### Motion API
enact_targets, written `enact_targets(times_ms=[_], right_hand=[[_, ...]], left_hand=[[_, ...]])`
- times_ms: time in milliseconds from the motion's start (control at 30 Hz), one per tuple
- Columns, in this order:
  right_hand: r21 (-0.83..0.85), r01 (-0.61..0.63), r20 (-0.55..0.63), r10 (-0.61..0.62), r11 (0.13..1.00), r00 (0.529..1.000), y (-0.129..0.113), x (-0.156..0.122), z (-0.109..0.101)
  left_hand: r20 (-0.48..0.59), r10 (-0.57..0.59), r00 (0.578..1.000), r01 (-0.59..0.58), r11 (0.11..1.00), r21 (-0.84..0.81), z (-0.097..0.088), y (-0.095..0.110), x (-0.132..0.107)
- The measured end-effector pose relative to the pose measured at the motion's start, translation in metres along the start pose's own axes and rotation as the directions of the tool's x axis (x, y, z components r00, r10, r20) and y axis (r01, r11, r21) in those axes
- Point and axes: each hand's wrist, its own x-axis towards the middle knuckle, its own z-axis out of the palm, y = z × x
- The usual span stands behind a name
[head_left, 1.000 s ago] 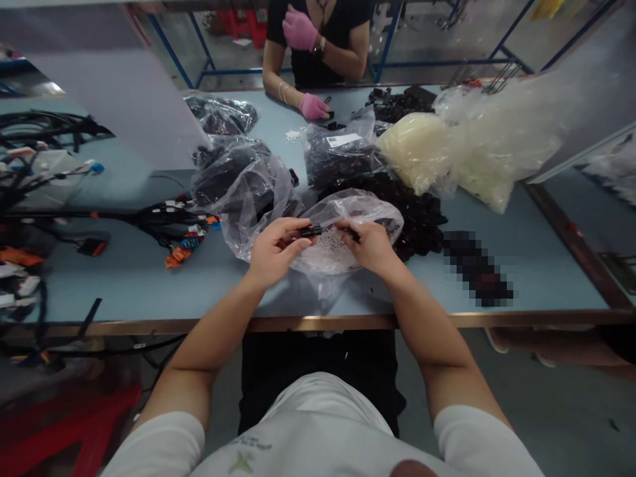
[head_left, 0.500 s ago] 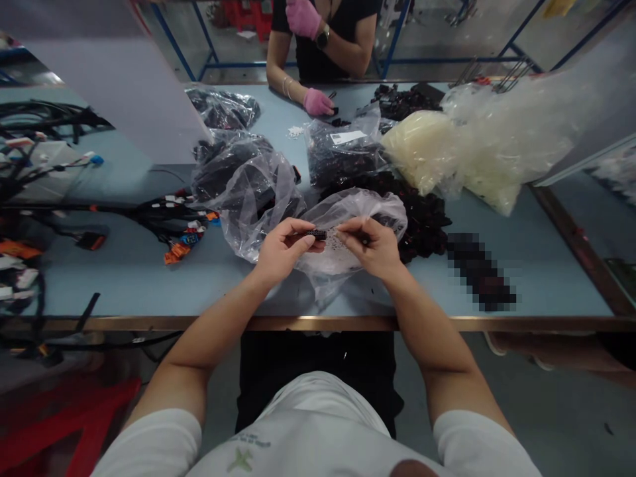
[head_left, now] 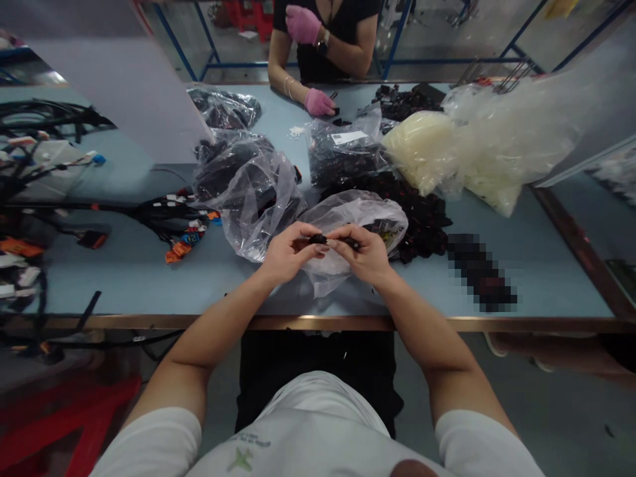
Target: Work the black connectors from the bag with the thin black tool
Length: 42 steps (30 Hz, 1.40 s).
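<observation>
My left hand (head_left: pixel 288 255) and my right hand (head_left: pixel 365 255) meet just above the near part of the blue table (head_left: pixel 124 278). Both pinch a small black connector (head_left: pixel 318 238) between their fingertips. My right hand also has a dark piece (head_left: pixel 352 244) against its fingers; I cannot make out what it is. Right behind the hands lies an open clear bag of small white parts (head_left: pixel 348 225). A heap of black connectors (head_left: pixel 422 218) spreads to the right of that bag.
Clear bags of black parts (head_left: pixel 248 185) lie left of centre, a wire harness with coloured plugs (head_left: pixel 169 225) farther left. Bags of cream parts (head_left: pixel 477 146) fill the back right. Across the table a person in pink gloves (head_left: pixel 318 103) handles small pieces. The table's front edge (head_left: pixel 318 322) runs below my wrists.
My hands have drawn together and a little toward me. The gap between their fingertips has closed over the black connector. The view has shifted slightly.
</observation>
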Motion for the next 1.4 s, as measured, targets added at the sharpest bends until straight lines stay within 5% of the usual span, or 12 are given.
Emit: enact_targets(times_ms=[133,400,700,1033,1400], right_hand=[[-0.017,0.062,-0.044,-0.063,0.998,0.997,0.001,-0.001,-0.001],[-0.346,0.203,-0.007,-0.219,0.916,0.976,-0.004,-0.004,-0.006],[-0.47,0.357,0.083,-0.362,0.807,0.928,-0.002,-0.005,-0.003],[-0.457,0.578,0.021,-0.641,0.676,0.767,-0.003,0.0,-0.003],[-0.472,0.506,0.154,-0.497,0.722,0.854,0.01,-0.006,-0.002]], left_hand=[[-0.028,0.049,0.998,-0.047,0.996,0.072,-0.002,-0.001,0.003],[-0.063,0.029,0.998,-0.032,0.998,-0.056,0.004,-0.001,0.002],[-0.092,0.12,0.988,-0.109,0.987,0.121,0.005,-0.007,-0.001],[-0.071,0.231,0.97,-0.206,0.944,0.258,0.003,-0.01,-0.001],[-0.131,0.22,0.967,-0.176,0.942,0.286,0.006,-0.01,-0.002]])
